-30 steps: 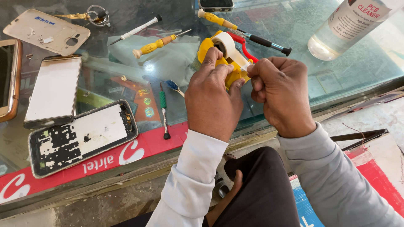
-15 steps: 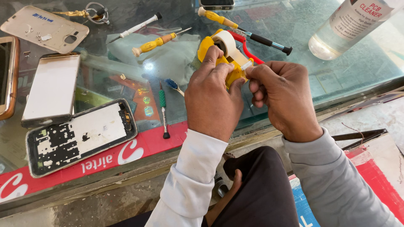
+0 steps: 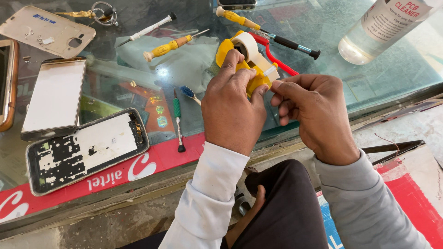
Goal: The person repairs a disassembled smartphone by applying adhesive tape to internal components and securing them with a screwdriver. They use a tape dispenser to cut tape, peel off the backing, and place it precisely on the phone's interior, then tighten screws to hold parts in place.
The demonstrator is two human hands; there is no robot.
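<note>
Along the left edge of the glass counter (image 3: pixel 378 78) a phone with a copper-coloured rim (image 3: pixel 7 83) lies half out of view. Above and to its right is a beige back cover (image 3: pixel 46 30), and beside that a bunch of keys on a ring (image 3: pixel 94 11). Below the cover sits a phone panel with a pale blank face (image 3: pixel 53 99), and nearer the counter's front edge a stripped phone frame (image 3: pixel 85 150) lies at a slant, its dark inner parts showing.

Moving right, a white-handled screwdriver (image 3: pixel 147 29) and a yellow-handled one (image 3: pixel 168 46) rest near a pale green cloth (image 3: pixel 184 64). A slim green-gripped screwdriver (image 3: pixel 177 120) points toward the front edge, with a small blue-headed tool (image 3: pixel 189 92) just beside it.

At the centre, the left hand (image 3: pixel 230 108) is wrapped around a yellow tape dispenser (image 3: pixel 251 62) carrying a white roll, held just above the glass. The right hand (image 3: pixel 316 115) sits close against it, thumb and forefinger pinched at the dispenser's front end (whether they actually grip the tape's end I cannot tell). Behind the dispenser lie a red-handled tool (image 3: pixel 277 57) and a long yellow-and-black screwdriver (image 3: pixel 272 34).

Far right, a clear bottle of liquid with a white label (image 3: pixel 383 27) lies tilted on the glass.
</note>
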